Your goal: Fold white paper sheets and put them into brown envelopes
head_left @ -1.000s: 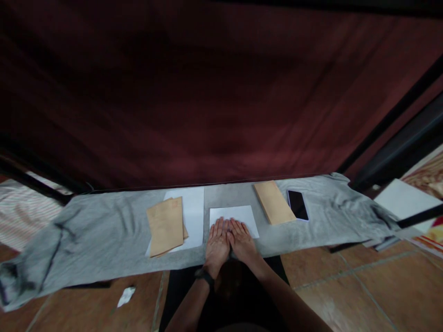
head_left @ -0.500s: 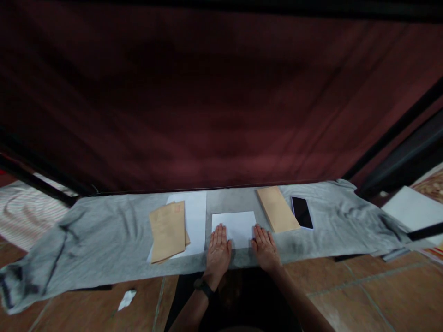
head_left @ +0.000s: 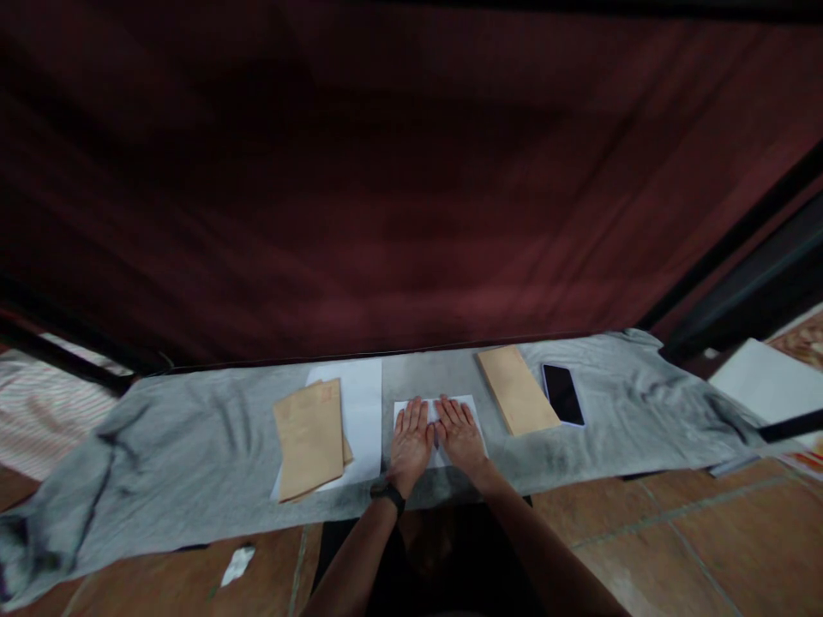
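Observation:
A folded-looking white sheet of paper [head_left: 439,460] lies flat on the grey cloth before me, largely covered by my hands. My left hand [head_left: 411,439] rests palm down on its left half, fingers stretched forward; a dark watch [head_left: 389,495] is on that wrist. Flat on the right half is my right hand [head_left: 461,435], its fingers also extended. The two thumbs are close together near the middle of the paper. To the left, brown envelopes [head_left: 309,441] overlap larger white paper [head_left: 363,420]. A stack of brown envelopes [head_left: 518,390] sits to the right of the hands.
A phone [head_left: 563,394] with a dark screen lies beyond the right stack. Grey cloth [head_left: 193,454] covers the narrow surface, backed by a dark red curtain [head_left: 411,214]. Dark bars stand at both sides. A crumpled white scrap [head_left: 237,566] is on the tiled floor.
Both hands lay close together on the paper's near part, then spread apart to its side edges. Now they have come back together, farther forward on the sheet.

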Demonstrator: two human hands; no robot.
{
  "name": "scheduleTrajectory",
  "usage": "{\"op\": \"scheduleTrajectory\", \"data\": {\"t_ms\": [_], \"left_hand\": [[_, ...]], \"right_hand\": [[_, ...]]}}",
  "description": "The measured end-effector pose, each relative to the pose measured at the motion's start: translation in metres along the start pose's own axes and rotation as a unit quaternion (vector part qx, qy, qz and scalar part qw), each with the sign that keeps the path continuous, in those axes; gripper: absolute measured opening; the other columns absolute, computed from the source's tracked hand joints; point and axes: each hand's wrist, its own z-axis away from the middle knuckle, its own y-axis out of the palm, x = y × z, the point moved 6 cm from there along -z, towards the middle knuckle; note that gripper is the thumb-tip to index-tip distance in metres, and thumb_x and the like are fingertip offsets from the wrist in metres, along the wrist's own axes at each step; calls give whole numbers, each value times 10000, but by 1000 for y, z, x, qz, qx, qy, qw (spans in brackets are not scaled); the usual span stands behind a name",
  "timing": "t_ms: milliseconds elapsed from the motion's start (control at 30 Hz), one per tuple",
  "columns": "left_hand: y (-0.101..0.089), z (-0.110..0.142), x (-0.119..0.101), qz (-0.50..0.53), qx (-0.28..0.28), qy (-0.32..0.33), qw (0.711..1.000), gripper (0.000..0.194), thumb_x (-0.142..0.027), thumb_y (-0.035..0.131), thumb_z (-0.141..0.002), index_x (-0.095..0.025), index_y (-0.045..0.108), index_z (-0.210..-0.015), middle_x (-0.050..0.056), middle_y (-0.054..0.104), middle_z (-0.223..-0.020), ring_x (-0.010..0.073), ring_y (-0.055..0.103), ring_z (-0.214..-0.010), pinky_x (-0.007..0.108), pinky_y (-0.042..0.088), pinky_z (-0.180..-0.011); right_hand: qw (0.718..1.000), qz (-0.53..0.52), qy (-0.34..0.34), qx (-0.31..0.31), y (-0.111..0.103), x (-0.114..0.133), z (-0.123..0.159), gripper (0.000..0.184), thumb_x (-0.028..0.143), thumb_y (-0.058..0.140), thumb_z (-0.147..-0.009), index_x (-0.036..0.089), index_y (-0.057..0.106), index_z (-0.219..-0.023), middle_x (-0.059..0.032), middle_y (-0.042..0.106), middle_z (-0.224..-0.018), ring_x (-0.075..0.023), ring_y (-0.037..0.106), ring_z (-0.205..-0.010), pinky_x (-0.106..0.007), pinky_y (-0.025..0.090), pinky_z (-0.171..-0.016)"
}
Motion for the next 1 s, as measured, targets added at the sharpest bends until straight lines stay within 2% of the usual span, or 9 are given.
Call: {"op": "scheduleTrajectory", "data": {"t_ms": [200,500,567,733,1000], "left_hand": [[6,5,10,9,-50,-20,999,563,-272,351,-978,-72,381,-1503,167,413,-1552,266,325,-1475,470,334,-1191],[1,14,14,3,-58,-88,994,570,-238,346,-972,44,385,-1465,261,389,-1538,320,310,-1475,505,315,-1193],[-1,17,5,2,-60,-78,995,566,-230,350,-973,24,374,-1478,247,371,-1554,314,289,-1485,509,294,-1204],[4,27,-24,20,-32,15,999,543,-252,381,-978,-134,383,-1508,121,358,-1594,262,278,-1496,491,294,-1214],[-3,53,-6,15,-60,-13,998,564,-246,378,-977,-102,346,-1522,149,391,-1568,256,315,-1479,468,341,-1190]], "right_hand": [[999,30,35,-17,3,-20,12,483,308,375,-1036,121,454,-1475,-130,490,-1505,-258,425,-1407,-457,284,-1173],[997,49,63,-16,-6,-46,33,526,308,309,-1047,90,367,-1522,-141,459,-1526,-273,412,-1415,-463,299,-1163],[996,50,65,-15,-6,-47,34,526,306,307,-1045,94,370,-1522,-138,460,-1526,-274,405,-1420,-463,297,-1164],[996,52,71,-17,-7,-45,33,527,310,296,-1042,106,375,-1522,-135,472,-1518,-267,402,-1424,-466,301,-1160],[993,65,90,-25,-16,-48,41,522,288,303,-1041,76,384,-1512,-164,465,-1517,-289,422,-1406,-490,306,-1153]]}}
